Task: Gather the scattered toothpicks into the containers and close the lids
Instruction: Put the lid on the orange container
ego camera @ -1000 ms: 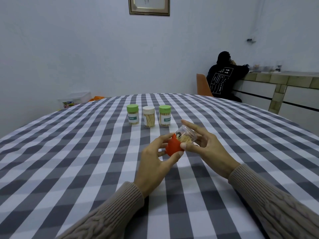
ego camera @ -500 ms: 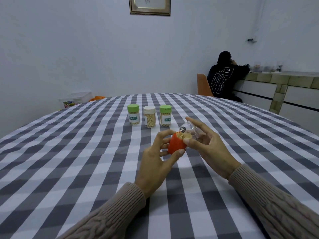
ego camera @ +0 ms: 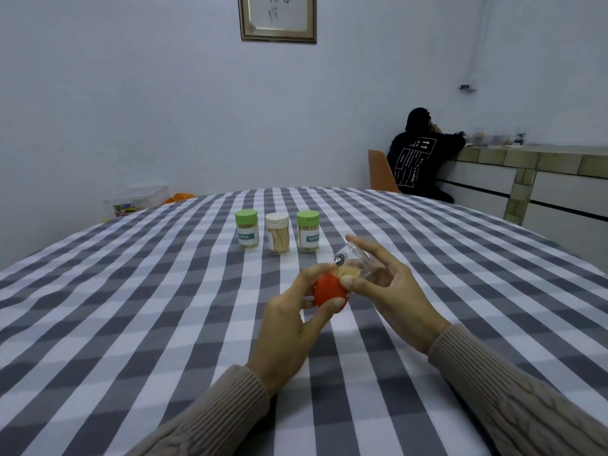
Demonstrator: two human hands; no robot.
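A clear toothpick container (ego camera: 357,263) with an orange-red lid (ego camera: 330,292) is held tilted above the checked tablecloth. My left hand (ego camera: 289,327) grips the lid between thumb and fingers. My right hand (ego camera: 394,291) holds the clear body, thumb near the lid's edge and index finger over the top. Toothpick tips (ego camera: 348,273) show where lid and body meet. Three closed containers full of toothpicks stand upright in a row behind: a green-lidded one (ego camera: 247,228), a white-lidded one (ego camera: 277,233) and another green-lidded one (ego camera: 308,230).
The round table (ego camera: 131,307) has a grey and white checked cloth. A clear plastic box (ego camera: 138,200) and something orange sit beyond its far left edge. A person in a dark hoodie (ego camera: 421,156) sits on an orange chair at a counter, back right.
The lid and container have shifted slightly up and away in my hands. My right fingers have moved along the clear body. The three standing containers have not moved.
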